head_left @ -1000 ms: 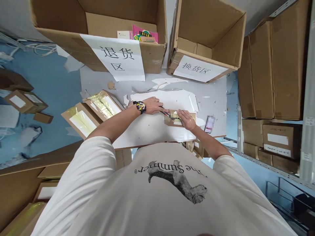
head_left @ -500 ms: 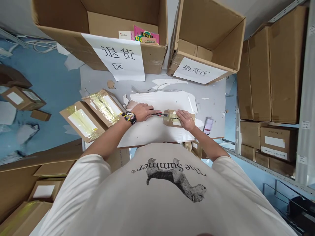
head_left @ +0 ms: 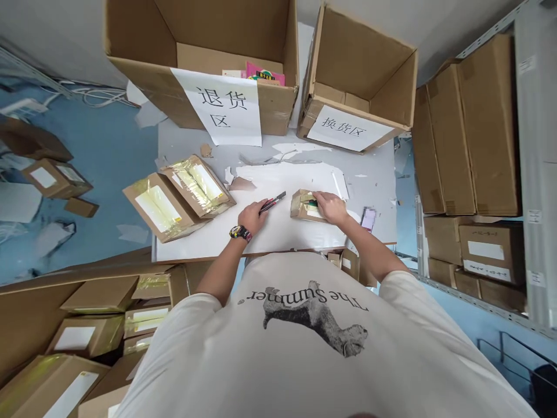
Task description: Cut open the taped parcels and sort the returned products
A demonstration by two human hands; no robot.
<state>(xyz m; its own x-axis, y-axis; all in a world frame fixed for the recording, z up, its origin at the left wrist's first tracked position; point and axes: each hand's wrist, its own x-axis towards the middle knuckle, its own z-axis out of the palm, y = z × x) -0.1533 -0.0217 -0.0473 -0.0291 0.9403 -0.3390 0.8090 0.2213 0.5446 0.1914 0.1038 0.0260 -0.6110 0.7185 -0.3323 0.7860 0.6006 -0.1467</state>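
Observation:
In my left hand (head_left: 252, 217) is a utility knife (head_left: 272, 202), black and red, its tip pointing up and right, apart from the box. A small taped cardboard box (head_left: 301, 205) lies on the white work surface (head_left: 278, 235) in front of me. My right hand (head_left: 331, 207) grips the right part of this box, fingers over its top edge. The top shows a slit or gap with something dark green inside. What lies under my right palm is hidden.
Two taped parcels (head_left: 156, 206) lie at the table's left. Large open cartons with paper signs (head_left: 228, 107) stand at the back, one holding a pink package (head_left: 265, 74). A phone (head_left: 368, 219) lies right. Shelved boxes (head_left: 489, 249) stand further right; more parcels (head_left: 73, 338) are lower left.
My left hand has drawn the knife away from the box, to the left and towards me. The box top now gapes, with green showing. My right hand stays on the box.

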